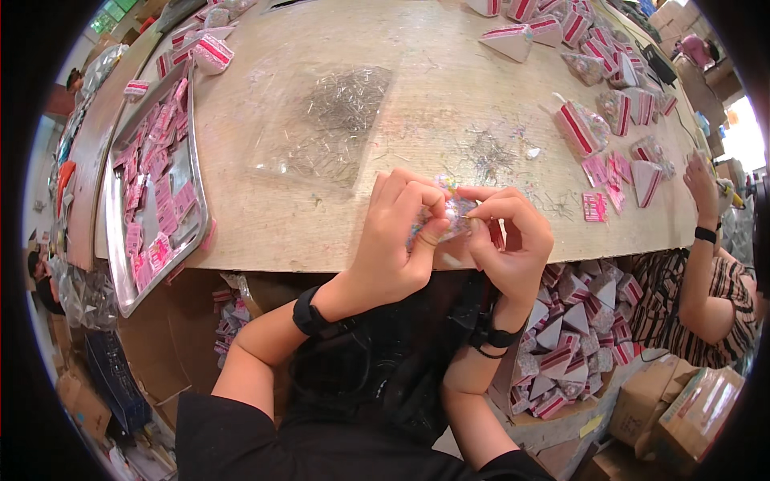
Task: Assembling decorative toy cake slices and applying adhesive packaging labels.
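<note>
Just over the table's near edge, my left hand (397, 232) is closed around a small glittery cake-slice ornament (455, 210), its surface iridescent and partly hidden by the fingers. Pressed up against it from the other side, my right hand (511, 236) pinches a thin, light-coloured pin (467, 216) between thumb and forefinger. A bit of red shows behind the right fingers. Beyond my hands lies a clear plastic bag (277, 152) with a heap of thin metal pins (345, 100) on it. More loose pins (491, 152) are scattered to its right.
A metal tray (200, 204) of pink printed cards stands at left. Cake-slice ornaments (581, 128) crowd the table's right side, near pink cards (595, 206). Below the edge, a box holds many more slices (565, 345). A co-worker's raised hand (702, 188) is at right.
</note>
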### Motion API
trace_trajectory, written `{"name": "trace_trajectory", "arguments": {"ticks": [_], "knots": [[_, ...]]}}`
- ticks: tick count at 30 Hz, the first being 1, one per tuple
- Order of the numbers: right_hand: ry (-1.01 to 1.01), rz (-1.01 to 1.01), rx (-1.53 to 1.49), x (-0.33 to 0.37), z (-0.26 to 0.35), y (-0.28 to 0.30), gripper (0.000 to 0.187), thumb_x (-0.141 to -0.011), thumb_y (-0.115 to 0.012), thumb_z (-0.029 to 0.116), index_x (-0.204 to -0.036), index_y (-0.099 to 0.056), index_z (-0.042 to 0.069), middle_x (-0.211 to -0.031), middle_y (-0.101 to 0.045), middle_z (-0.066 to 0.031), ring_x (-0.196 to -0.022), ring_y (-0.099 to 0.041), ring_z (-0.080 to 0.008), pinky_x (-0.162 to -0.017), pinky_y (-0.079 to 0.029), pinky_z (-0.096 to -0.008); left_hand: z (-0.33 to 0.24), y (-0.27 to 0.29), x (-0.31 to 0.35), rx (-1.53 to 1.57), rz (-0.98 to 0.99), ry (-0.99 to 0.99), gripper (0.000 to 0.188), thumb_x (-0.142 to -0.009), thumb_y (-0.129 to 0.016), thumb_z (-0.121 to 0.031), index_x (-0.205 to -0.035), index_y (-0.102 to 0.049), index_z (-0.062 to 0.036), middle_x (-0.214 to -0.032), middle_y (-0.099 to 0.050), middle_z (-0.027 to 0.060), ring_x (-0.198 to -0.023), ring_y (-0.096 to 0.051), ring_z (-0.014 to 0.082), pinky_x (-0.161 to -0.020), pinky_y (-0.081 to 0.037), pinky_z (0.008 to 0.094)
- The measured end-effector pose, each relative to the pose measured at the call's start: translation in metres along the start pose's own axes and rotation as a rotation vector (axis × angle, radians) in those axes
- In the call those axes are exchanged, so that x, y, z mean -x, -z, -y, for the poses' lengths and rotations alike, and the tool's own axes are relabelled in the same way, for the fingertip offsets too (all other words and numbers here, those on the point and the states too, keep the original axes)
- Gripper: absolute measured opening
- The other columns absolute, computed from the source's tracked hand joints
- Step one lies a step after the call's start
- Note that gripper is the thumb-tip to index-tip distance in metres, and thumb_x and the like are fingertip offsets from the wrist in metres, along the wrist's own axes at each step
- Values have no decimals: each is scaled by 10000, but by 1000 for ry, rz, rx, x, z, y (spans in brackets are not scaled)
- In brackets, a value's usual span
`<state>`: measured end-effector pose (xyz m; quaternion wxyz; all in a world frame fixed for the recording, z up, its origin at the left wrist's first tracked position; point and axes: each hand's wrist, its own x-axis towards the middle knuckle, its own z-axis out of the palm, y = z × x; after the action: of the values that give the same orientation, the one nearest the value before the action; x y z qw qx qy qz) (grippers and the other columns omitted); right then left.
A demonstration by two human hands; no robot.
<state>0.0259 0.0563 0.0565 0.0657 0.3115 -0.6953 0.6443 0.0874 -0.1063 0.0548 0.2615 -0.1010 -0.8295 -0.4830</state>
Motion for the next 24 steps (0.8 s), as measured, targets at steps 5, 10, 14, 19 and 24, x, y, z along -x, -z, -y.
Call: {"name": "trace_trajectory", "arguments": {"ticks": [5, 10, 14, 19, 24], "knots": [[35, -13, 1, 0, -4, 0, 143, -725, -646, -106, -824, -637, -1, -930, -716, -120, -643, -573, -58, -505, -411, -189, 9, -3, 5, 46, 25, -13, 114, -912, -599, -39, -965, -499, -31, -1096, -545, 138, -926, -484, 220, -780, -407, 313], [1, -41, 13, 1, -4, 3, 155, -719, -640, -114, -825, -633, -2, -910, -713, -135, -721, -629, -100, -545, -445, -207, -1, -9, 0, 158, -173, -40, 394, -830, -706, -131, -1132, -488, -2, -1118, -530, 175, -1090, -473, 344, -942, -394, 400], [98, -74, 74, 2, -5, 9, 172, -694, -638, -124, -822, -624, -11, -862, -690, -149, -824, -690, -164, -580, -471, -228, 6, -6, 3, 102, 60, 103, 561, -785, -752, -155, -1233, -453, 3, -1200, -489, 200, -1172, -466, 367, -973, -403, 398], [131, -115, 183, 4, 10, 15, 189, -672, -640, -134, -820, -623, -18, -833, -671, -152, -880, -714, -210, -595, -497, -242, 10, -15, 9, 130, -79, 76, 582, -765, -751, 2, -1260, -446, 16, -1249, -420, 205, -1172, -491, 364, -951, -442, 394], [184, -111, 246, 1, 16, 5, 210, -657, -669, -135, -825, -631, -16, -852, -677, -166, -863, -715, -216, -593, -524, -259, 11, -13, 11, -84, -116, -132, 583, -717, -801, 12, -1230, -534, -58, -1213, -424, 169, -1195, -464, 366, -907, -455, 420]]}}
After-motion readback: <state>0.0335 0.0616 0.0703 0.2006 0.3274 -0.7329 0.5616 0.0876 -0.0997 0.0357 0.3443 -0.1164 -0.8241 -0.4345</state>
